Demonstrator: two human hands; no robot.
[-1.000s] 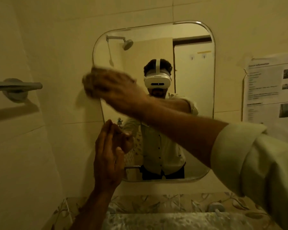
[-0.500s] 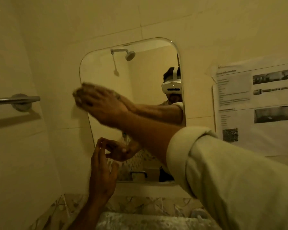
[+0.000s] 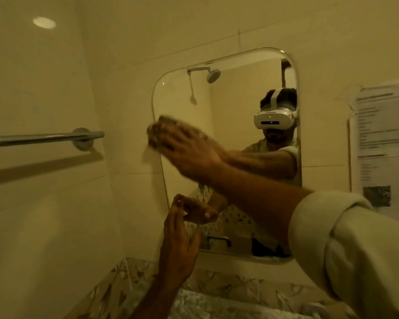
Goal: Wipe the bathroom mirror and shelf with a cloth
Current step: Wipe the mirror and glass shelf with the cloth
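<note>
A rounded rectangular mirror (image 3: 237, 107) hangs on the pale tiled wall. My right hand (image 3: 189, 150) reaches across from the right and presses a dark mottled cloth (image 3: 158, 130) against the mirror's left edge at mid height. Most of the cloth is hidden under my fingers. My left hand (image 3: 179, 247) is raised below it, near the mirror's lower left corner, fingers apart and holding nothing. A patterned shelf or basin top (image 3: 217, 302) lies under the mirror, partly hidden by my arms.
A chrome towel rail (image 3: 44, 138) sticks out from the left wall at cloth height. A printed paper notice (image 3: 382, 146) is stuck to the wall right of the mirror. The mirror reflects a shower head and a tap.
My view has shifted, so the mirror now sits further right and the towel rail shows more. My right hand with the cloth stays on the mirror's left edge; my left hand stays raised below.
</note>
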